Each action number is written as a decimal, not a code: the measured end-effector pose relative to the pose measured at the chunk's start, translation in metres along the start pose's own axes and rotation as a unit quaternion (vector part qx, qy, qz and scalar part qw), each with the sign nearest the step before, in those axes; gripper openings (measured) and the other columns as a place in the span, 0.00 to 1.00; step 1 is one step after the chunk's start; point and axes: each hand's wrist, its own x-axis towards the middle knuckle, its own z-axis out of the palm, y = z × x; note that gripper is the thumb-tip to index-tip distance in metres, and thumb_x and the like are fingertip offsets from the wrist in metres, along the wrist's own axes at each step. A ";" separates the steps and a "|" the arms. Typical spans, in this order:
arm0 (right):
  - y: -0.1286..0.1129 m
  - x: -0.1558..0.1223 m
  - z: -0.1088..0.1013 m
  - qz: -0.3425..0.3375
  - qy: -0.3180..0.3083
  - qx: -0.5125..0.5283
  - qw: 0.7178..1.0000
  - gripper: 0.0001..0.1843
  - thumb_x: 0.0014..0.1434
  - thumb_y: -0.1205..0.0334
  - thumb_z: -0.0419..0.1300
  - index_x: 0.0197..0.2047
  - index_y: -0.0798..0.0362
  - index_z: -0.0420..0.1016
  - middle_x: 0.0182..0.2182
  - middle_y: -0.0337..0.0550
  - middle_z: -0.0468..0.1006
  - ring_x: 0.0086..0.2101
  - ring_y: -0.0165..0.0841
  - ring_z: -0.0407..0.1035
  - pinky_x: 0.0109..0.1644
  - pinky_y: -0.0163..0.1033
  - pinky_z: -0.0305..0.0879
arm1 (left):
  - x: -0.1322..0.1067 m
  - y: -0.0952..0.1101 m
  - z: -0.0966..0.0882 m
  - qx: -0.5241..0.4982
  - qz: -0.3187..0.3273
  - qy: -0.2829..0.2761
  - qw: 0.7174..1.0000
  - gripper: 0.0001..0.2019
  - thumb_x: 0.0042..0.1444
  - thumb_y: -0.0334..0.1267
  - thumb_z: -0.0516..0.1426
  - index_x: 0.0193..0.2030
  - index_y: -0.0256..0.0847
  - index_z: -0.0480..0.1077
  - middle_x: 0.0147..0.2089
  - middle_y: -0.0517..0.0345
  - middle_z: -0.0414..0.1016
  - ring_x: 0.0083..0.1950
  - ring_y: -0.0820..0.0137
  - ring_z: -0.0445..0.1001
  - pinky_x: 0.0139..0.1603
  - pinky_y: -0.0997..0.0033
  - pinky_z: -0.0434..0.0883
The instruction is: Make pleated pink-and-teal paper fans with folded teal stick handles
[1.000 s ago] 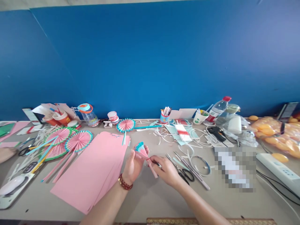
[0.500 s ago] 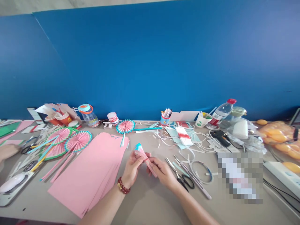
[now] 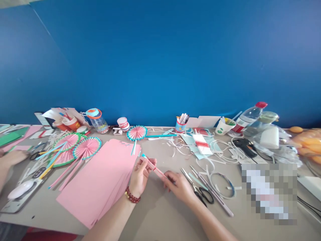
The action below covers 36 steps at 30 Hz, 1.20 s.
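A narrow folded pink paper strip (image 3: 157, 171), tipped with blue at its far end, is held between both hands above the table. My left hand (image 3: 140, 175) grips it near the blue end, and my right hand (image 3: 178, 184) pinches the lower end. What looks like a thin red band crosses its middle. Left of my hands lies a stack of pink paper sheets (image 3: 100, 177). Black-handled scissors (image 3: 206, 194) and a long pale stick-like tool (image 3: 215, 194) lie right of my right hand.
Finished pleated paper fans (image 3: 87, 148) lie at the left; another fan (image 3: 136, 133) rests at the back. A pen cup (image 3: 181, 126), water bottle (image 3: 248, 118), glue gun (image 3: 244, 147) and coiled white strips line the back right. Another person's hand (image 3: 15, 157) is at far left.
The pink strip's blue end, fanned out earlier, now looks narrow and pressed together. My right hand has slid towards the lower end. The view has shifted slightly left.
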 end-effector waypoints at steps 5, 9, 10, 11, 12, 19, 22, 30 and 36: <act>0.002 -0.002 0.003 -0.076 0.072 -0.131 0.986 0.16 0.69 0.53 0.51 0.36 0.49 0.76 0.24 0.40 0.77 0.25 0.34 0.72 0.30 0.35 0.60 | 0.001 0.002 -0.001 -0.056 -0.020 0.021 0.998 0.13 0.50 0.44 0.69 0.31 0.39 0.72 0.31 0.60 0.80 0.36 0.70 0.79 0.47 0.65 0.73; 0.000 -0.004 0.003 -0.146 0.104 -0.150 0.972 0.15 0.70 0.55 0.50 0.41 0.49 0.78 0.30 0.42 0.81 0.30 0.36 0.75 0.35 0.36 0.64 | -0.001 0.005 0.000 -0.076 -0.014 0.011 0.997 0.12 0.50 0.42 0.70 0.33 0.40 0.73 0.31 0.61 0.80 0.37 0.70 0.79 0.49 0.65 0.74; 0.000 -0.005 0.003 -0.154 0.114 -0.156 0.969 0.14 0.70 0.56 0.51 0.43 0.49 0.78 0.31 0.43 0.82 0.31 0.36 0.76 0.36 0.36 0.65 | -0.002 0.006 0.001 -0.075 -0.019 0.004 0.997 0.12 0.51 0.44 0.69 0.35 0.40 0.74 0.34 0.59 0.81 0.39 0.69 0.80 0.49 0.64 0.74; 0.000 -0.005 0.003 -0.156 0.127 -0.165 0.965 0.14 0.70 0.57 0.51 0.45 0.49 0.77 0.33 0.44 0.83 0.32 0.37 0.76 0.37 0.37 0.65 | -0.003 0.006 0.003 -0.069 -0.027 -0.008 0.997 0.13 0.51 0.46 0.68 0.37 0.40 0.75 0.38 0.56 0.82 0.42 0.67 0.80 0.50 0.62 0.74; 0.000 -0.006 0.004 -0.153 0.143 -0.178 0.962 0.13 0.70 0.58 0.51 0.47 0.49 0.77 0.33 0.45 0.83 0.32 0.37 0.76 0.37 0.37 0.65 | -0.005 0.006 0.004 -0.057 -0.036 -0.022 0.997 0.15 0.52 0.48 0.67 0.40 0.40 0.76 0.43 0.53 0.82 0.45 0.65 0.80 0.50 0.62 0.75; -0.002 -0.010 0.004 -0.151 0.190 -0.216 0.946 0.16 0.66 0.48 0.59 0.45 0.51 0.76 0.32 0.46 0.81 0.28 0.36 0.72 0.36 0.39 0.64 | -0.011 0.003 0.007 0.100 -0.003 -0.064 0.993 0.13 0.56 0.43 0.65 0.44 0.36 0.77 0.46 0.48 0.81 0.47 0.61 0.79 0.47 0.63 0.75; -0.004 -0.006 -0.001 -0.145 0.188 -0.121 0.964 0.21 0.61 0.41 0.61 0.43 0.52 0.75 0.35 0.47 0.79 0.34 0.39 0.72 0.39 0.41 0.67 | -0.014 0.007 0.007 0.156 -0.024 -0.081 0.984 0.15 0.58 0.45 0.63 0.45 0.35 0.77 0.45 0.47 0.82 0.45 0.62 0.80 0.46 0.66 0.75; -0.003 -0.001 -0.007 -0.003 0.180 0.230 0.956 0.27 0.54 0.45 0.68 0.54 0.49 0.73 0.45 0.45 0.78 0.42 0.40 0.74 0.45 0.41 0.71 | -0.028 0.001 0.010 0.294 -0.086 -0.197 0.931 0.15 0.57 0.45 0.64 0.43 0.36 0.75 0.39 0.52 0.83 0.40 0.61 0.81 0.44 0.64 0.76; -0.003 -0.001 -0.006 0.016 0.210 0.324 0.922 0.21 0.55 0.51 0.68 0.50 0.49 0.74 0.39 0.42 0.78 0.38 0.35 0.72 0.45 0.40 0.70 | -0.024 -0.004 0.007 0.169 -0.120 -0.126 0.970 0.17 0.56 0.45 0.65 0.48 0.38 0.74 0.47 0.50 0.82 0.46 0.58 0.81 0.49 0.60 0.76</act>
